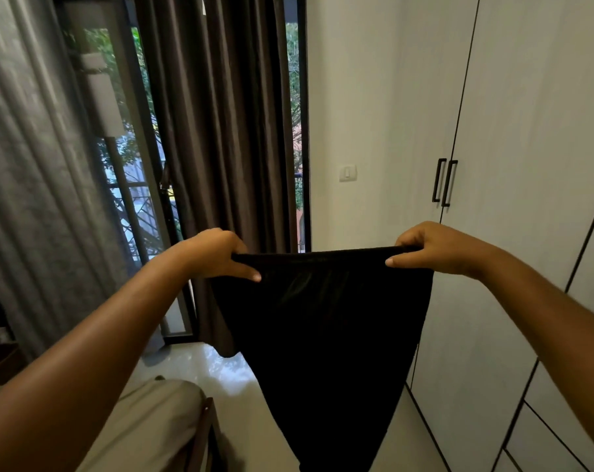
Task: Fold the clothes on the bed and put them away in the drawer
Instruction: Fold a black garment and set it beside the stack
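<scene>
Head view: both arms reach forward and hold a black fabric garment (322, 318) in the air by its top edge. The left hand (220, 253) pinches one upper corner, fingers curled over the hem and thumb laid along the near side. The right hand (435, 248) pinches the other corner the same way. The edge is pulled taut between the two hands, and the cloth hangs below them, narrowing to a point that runs out of the bottom of the frame.

Below the left forearm lies the corner of a bed with a beige cover (145, 424). Beyond and beside the right hand stands a tall white wardrobe (527, 131), its doors closed, with two black bar handles (444, 182) above that hand. Under the right forearm are flat white drawer fronts (554, 437), all closed, so their contents cannot be seen. Beyond the left hand hang dark brown curtains (227, 131) in front of a glass door.
</scene>
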A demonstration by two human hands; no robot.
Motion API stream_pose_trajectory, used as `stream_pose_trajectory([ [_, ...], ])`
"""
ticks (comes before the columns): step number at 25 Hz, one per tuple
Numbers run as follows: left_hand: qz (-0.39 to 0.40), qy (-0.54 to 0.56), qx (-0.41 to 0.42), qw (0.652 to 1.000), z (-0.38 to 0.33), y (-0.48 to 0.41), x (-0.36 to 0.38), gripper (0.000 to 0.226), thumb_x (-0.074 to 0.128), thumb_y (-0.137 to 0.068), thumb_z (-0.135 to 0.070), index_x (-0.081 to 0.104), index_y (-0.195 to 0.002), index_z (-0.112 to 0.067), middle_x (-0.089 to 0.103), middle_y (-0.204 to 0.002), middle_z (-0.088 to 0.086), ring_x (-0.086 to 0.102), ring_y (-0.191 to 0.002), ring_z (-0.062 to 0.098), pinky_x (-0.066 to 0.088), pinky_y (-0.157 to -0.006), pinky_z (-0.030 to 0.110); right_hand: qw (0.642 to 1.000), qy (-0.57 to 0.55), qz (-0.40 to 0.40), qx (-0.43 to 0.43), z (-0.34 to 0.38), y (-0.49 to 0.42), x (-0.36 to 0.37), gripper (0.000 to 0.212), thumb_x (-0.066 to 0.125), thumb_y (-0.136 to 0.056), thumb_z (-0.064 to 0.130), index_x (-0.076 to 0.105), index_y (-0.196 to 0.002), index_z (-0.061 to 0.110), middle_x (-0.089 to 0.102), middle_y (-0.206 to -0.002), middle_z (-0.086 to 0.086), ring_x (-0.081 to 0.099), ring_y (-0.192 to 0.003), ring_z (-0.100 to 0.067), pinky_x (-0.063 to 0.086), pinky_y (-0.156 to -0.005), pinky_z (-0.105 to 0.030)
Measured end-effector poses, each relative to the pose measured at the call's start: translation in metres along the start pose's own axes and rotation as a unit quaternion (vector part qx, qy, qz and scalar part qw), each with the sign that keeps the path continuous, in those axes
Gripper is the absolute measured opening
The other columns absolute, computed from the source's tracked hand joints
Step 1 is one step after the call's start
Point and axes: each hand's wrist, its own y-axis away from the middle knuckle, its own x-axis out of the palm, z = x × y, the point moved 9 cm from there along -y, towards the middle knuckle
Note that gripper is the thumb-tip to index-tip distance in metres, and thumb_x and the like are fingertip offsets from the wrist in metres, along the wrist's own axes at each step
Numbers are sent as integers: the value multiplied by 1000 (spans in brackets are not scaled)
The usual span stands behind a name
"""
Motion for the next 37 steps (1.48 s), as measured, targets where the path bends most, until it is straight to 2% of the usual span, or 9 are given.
stream_pose_trajectory([
  [6,-109,-230,-29,967,48,-12,3,56,49,-80,-79,70,-88,-28,47,-103,-10,45,-100,15,29,-78,33,994,99,-12,40,-17,-4,-29,38,71,-78,62,78,-76,25,70,-73,-5,65,-70,-25,45,-66,-32],
  [12,-218,243,-74,942,61,-9,-18,41,67,-82,-57,61,-79,-16,62,-73,10,64,-72,31,51,-64,36,967,213,-71,122,-54,-13,-46,58,56,-76,75,74,-77,20,66,-83,-12,63,-76,-27,42,-67,-33],
  [15,-201,451,-66,867,56,-12,-11,54,72,-78,-63,62,-93,-12,66,-96,26,68,-92,44,56,-86,58,984,60,-73,152,-67,-12,-39,54,59,-89,59,72,-87,7,67,-84,-17,66,-75,-26,52,-69,-32],
  [18,-194,566,-83,797,37,-17,-12,34,72,-88,-31,55,-109,-9,64,-114,28,72,-88,30,62,-73,41,951,-209,-103,202,-75,-13,-23,30,67,-95,31,66,-109,4,69,-105,-22,71,-87,-25,61,-71,-32],
  [21,-263,563,-185,762,28,-16,-14,39,79,-85,-16,50,-110,-17,61,-114,16,70,-91,27,62,-71,40,927,-221,-203,223,-66,-17,-25,26,74,-91,14,57,-111,10,64,-110,-20,69,-88,-26,59,-66,-29],
  [24,-329,488,-231,775,-4,-14,-30,43,85,-75,-18,51,-102,-21,60,-104,7,66,-86,23,61,-71,40,932,-230,-230,159,-16,-31,-16,11,67,-94,8,64,-104,10,68,-106,-18,67,-82,-22,56,-65,-13],
  [29,-350,447,-75,820,-107,-27,-65,16,74,-88,-31,67,-99,-21,70,-90,-2,70,-83,13,61,-71,28,965,-220,-141,17,70,-65,7,19,62,-99,21,74,-112,16,73,-108,-5,68,-104,-22,57,-95,-36],
  [33,-222,549,52,804,-127,-30,-71,36,53,-102,-40,72,-118,-13,74,-107,5,72,-100,15,59,-87,26,940,-261,-214,-39,77,-54,-13,30,72,-91,34,70,-117,19,74,-106,4,69,-101,-15,55,-82,-21],
  [37,-247,427,95,865,-105,-27,-62,31,72,-91,-22,62,-120,-22,65,-118,0,65,-108,15,57,-83,23,938,-254,-220,-89,78,-42,-24,24,63,-98,17,69,-121,14,73,-107,-2,69,-103,-20,58,-82,-22],
])
